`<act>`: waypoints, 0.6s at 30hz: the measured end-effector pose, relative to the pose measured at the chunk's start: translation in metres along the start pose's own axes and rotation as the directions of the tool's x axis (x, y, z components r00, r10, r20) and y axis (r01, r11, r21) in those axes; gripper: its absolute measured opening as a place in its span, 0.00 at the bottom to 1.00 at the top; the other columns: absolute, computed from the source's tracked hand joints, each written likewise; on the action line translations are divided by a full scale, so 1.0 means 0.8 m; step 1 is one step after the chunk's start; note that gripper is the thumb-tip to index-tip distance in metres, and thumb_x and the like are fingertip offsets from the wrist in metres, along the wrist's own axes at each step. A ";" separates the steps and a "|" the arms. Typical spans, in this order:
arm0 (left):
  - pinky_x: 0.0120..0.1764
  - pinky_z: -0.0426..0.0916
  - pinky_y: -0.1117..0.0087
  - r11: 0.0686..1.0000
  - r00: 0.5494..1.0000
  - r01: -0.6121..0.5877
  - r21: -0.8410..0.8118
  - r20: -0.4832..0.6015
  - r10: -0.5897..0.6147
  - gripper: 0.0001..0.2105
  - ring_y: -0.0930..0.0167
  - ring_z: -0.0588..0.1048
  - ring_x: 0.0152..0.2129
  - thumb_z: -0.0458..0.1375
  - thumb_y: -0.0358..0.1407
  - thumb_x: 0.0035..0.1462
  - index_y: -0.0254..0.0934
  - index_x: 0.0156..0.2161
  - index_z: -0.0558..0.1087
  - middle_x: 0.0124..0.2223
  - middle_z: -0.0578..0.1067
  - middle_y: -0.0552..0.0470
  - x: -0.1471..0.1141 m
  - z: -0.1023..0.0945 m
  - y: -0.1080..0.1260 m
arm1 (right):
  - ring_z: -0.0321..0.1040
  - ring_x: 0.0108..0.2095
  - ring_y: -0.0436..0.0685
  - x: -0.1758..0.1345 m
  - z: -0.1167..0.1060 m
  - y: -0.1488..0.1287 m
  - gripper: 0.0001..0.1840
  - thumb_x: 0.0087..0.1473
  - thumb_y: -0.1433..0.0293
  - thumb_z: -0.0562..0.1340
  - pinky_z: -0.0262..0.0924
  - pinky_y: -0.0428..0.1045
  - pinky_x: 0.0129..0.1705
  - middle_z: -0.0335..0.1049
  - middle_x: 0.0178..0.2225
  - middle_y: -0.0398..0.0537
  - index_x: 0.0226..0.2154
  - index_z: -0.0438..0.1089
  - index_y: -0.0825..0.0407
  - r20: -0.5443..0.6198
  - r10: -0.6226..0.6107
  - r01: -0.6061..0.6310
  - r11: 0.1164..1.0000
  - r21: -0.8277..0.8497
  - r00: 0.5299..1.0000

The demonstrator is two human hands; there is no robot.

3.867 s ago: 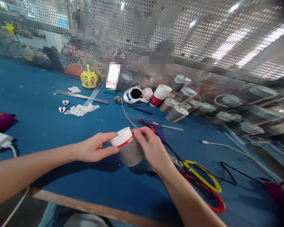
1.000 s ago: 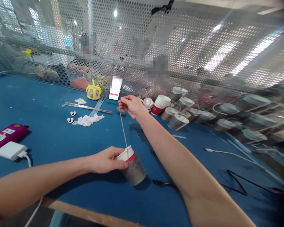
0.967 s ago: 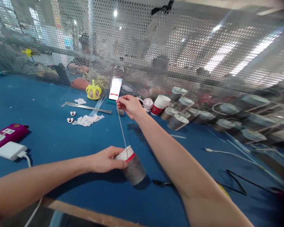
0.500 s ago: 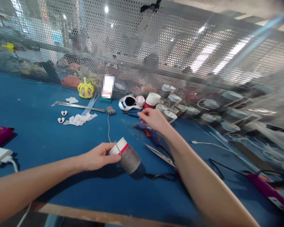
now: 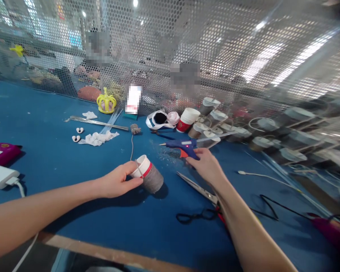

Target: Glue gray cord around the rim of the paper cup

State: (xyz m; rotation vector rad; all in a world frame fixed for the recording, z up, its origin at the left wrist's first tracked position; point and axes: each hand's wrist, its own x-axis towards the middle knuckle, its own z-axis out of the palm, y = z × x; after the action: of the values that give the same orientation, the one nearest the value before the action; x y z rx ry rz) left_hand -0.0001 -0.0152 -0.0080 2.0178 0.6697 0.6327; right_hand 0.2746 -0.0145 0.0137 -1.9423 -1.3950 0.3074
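Tilted above the blue table, a paper cup (image 5: 153, 179) wrapped in grey yarn is gripped at its rim by my left hand (image 5: 117, 180). A white and red band of the cup shows beside the wrapping. The yarn runs from the cup to a small grey ball of yarn (image 5: 135, 129) farther back. My right hand (image 5: 206, 164) is closed around the handle of a blue hot glue gun (image 5: 184, 145) with an orange trigger. Its nozzle points left, a clear glue stick sticks out behind, and a small red light glows on its side. Scissors (image 5: 198, 189) lie below it.
Pliers (image 5: 161, 135), a ribbon roll (image 5: 155, 121) and stacked paper cups (image 5: 188, 119) stand behind. Several wrapped cups (image 5: 260, 142) line the right side. Metal rods (image 5: 99, 123), crumpled tissue (image 5: 99, 138) and a yellow crown-shaped piece (image 5: 106, 102) lie left. A perforated screen (image 5: 153, 49) closes the back.
My right hand has come back toward me and taken hold of the glue gun, which lay on the table and is now raised. My left hand still holds the cup, slightly higher in view.
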 end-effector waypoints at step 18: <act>0.34 0.62 0.73 0.992 0.995 0.097 -0.079 -0.029 -0.099 0.11 0.73 0.65 0.28 0.48 0.36 0.54 0.29 0.35 0.66 0.32 0.69 0.49 0.005 -0.003 -0.008 | 0.64 0.16 0.53 -0.105 -0.022 -0.088 0.11 0.44 0.62 0.56 0.60 0.46 0.19 0.66 0.14 0.42 0.17 0.67 0.48 0.251 -0.221 0.244 0.968 -0.064 0.942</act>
State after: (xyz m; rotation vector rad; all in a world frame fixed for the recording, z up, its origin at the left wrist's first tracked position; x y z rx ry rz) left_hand -0.0003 -0.0078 -0.0117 1.8948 0.7483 0.6255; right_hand 0.2005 -0.0860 0.0557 -1.8350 -1.8113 0.3819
